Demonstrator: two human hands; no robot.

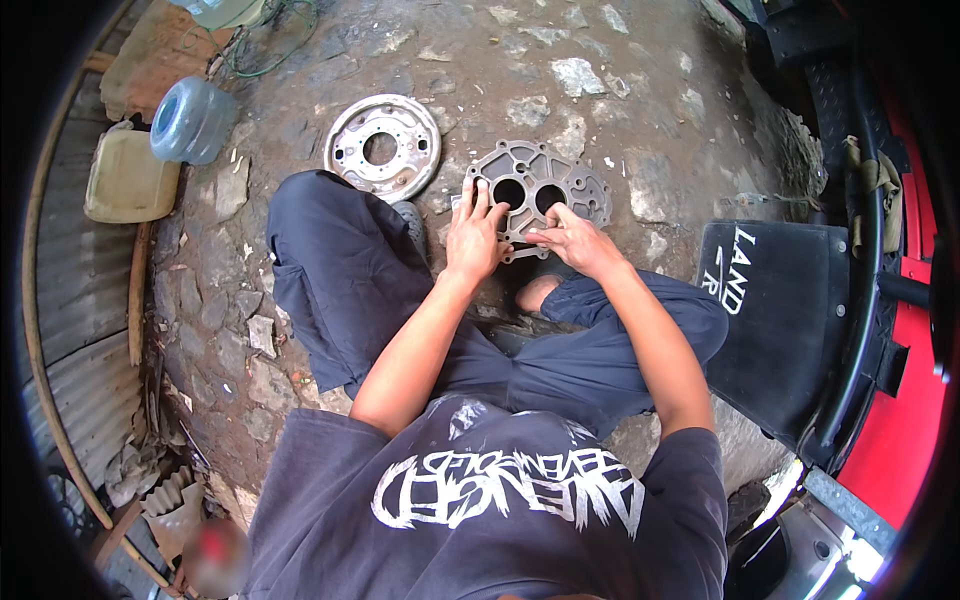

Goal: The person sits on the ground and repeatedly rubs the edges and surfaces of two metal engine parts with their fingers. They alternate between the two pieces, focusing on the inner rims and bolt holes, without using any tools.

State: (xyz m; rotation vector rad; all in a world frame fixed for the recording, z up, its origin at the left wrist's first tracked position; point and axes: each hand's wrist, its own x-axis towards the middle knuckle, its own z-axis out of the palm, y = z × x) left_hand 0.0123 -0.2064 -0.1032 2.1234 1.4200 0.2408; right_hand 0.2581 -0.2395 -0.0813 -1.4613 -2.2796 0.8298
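A ribbed cast-metal housing cover [536, 161] with two large round bores stands or lies between my feet; its exact tilt is unclear. My left hand [476, 232] rests on its left side, fingers spread over the rim and the thumb near the left bore. My right hand [574, 236] is at the lower right of the cover, with a finger at the edge of the right bore and the thumb by the lower web. Whether my right fingers pinch something small cannot be made out. To the upper left, a round metal brake backing plate [382, 184] lies on the ground.
Uneven stone paving [525, 111] surrounds me. A blue plastic water jug [193, 120] and a yellowish jerrycan [133, 176] are at the left by corrugated sheeting [97, 382]. On the right are a black mud flap [780, 315] and a red vehicle body [892, 450].
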